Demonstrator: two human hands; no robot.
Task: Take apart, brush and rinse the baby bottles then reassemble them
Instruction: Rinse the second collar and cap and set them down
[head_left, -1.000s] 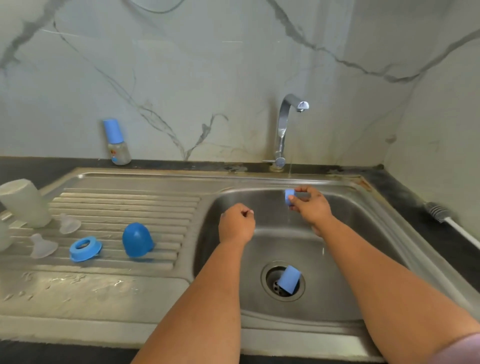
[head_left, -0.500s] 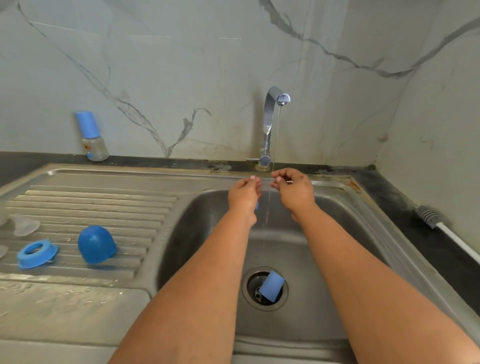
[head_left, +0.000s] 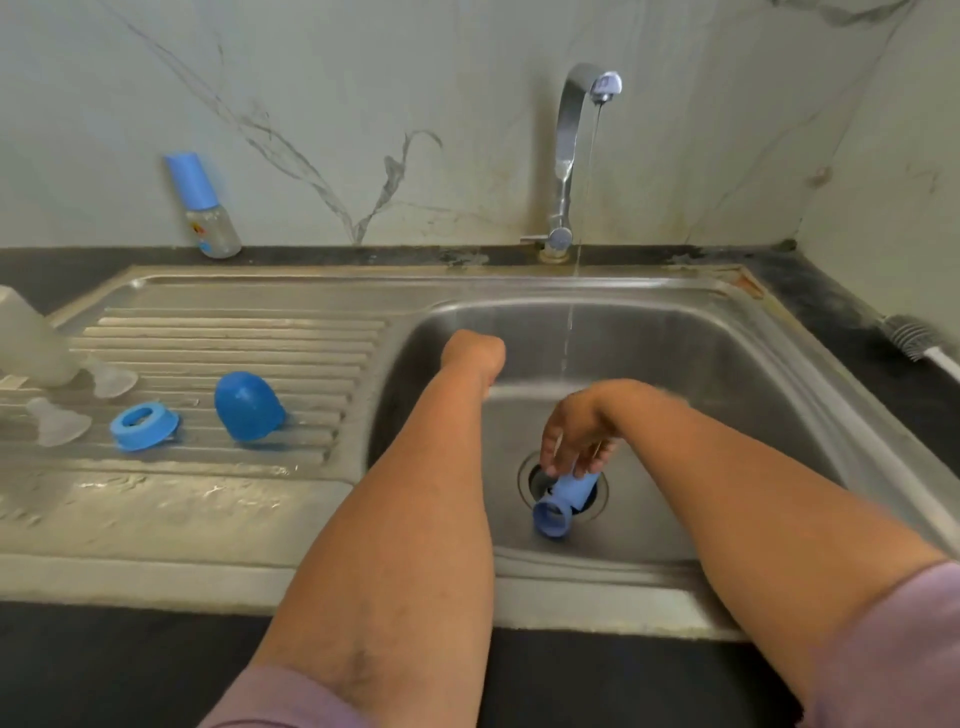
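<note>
Right hand (head_left: 576, 434) pinches blue cap (head_left: 563, 499) over the drain, fingertips blurred; left hand (head_left: 475, 353) fisted, contents hidden.

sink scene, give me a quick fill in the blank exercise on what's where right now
1. The right hand reaches down to the light blue cap lying over the sink's ____.
2. Water runs in a thin stream from the ____ at the back of the basin.
3. The dark blue dome cap and the blue ring rest on the ribbed ____.
4. The capped bottle stands against the ____.

Missing words: drain; tap; drainboard; wall
</note>
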